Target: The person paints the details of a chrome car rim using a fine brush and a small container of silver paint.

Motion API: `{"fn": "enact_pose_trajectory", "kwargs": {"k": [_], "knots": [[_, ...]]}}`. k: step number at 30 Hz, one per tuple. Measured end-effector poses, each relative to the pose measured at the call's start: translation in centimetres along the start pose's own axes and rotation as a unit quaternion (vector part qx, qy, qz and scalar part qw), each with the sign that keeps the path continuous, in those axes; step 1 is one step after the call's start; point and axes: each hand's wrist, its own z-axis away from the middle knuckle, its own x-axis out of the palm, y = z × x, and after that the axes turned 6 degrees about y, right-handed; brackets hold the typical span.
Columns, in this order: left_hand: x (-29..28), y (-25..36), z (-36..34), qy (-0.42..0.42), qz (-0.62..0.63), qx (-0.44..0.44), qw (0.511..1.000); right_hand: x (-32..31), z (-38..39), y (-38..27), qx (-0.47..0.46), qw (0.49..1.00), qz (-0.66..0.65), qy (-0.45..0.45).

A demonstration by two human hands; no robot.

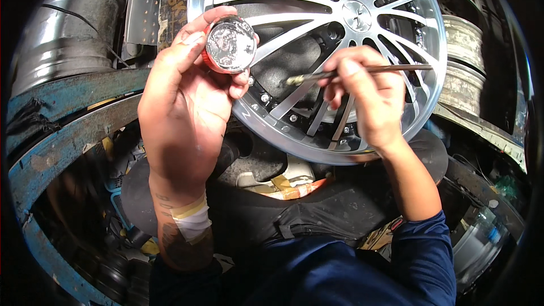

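Observation:
My left hand [184,96] is raised at the wheel's left edge, its fingers closed round a small round red tub [230,45]. The tub is tilted, showing a round face smeared with silvery-white. Between the thumb and fingers of my right hand [371,93] is a thin dark paintbrush [405,68]. Its pale, smeared tip points left toward the tub, apart from it. Beneath both hands lies a large silver alloy wheel [358,16] with bright spokes, dark gaps and a polished outer lip. Parts of its spokes are hidden behind my right hand.
A scuffed blue metal frame [48,156] curves along the left side. Shiny metal wheel barrels [73,39] stand behind it. Worn rims [462,39] are stacked at the far right, and a clear plastic bottle [484,218] sits lower right. My dark-clothed legs are under the wheel's near edge.

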Motion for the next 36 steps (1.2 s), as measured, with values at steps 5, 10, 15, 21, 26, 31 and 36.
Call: {"fn": "enact_pose_trajectory", "kwargs": {"k": [5,10,15,21,26,31,36], "knots": [[0.0,0.0,0.1,0.007,-0.004,0.011,1.0,1.1,0.5,2.2,-0.053,0.988,0.126,-0.076],[0.0,0.2,0.1,0.004,0.006,0.019,1.0,1.7,0.5,2.8,-0.069,0.978,0.172,-0.094],[-0.2,0.1,-0.1,-0.013,-0.003,0.015,1.0,1.6,0.4,3.4,-0.085,0.971,0.199,-0.101],[-0.4,0.3,0.1,-0.021,-0.007,0.023,0.999,2.0,0.3,3.3,-0.109,0.966,0.21,-0.104],[-0.3,0.3,0.1,-0.025,-0.004,0.021,0.999,1.9,0.3,3.3,-0.115,0.964,0.215,-0.107],[-0.3,0.1,0.0,-0.019,0.006,0.018,1.0,1.8,0.3,3.3,-0.114,0.965,0.211,-0.104],[-0.1,0.3,0.3,-0.014,-0.001,0.025,1.0,2.0,0.4,3.4,-0.114,0.967,0.2,-0.108]]}}
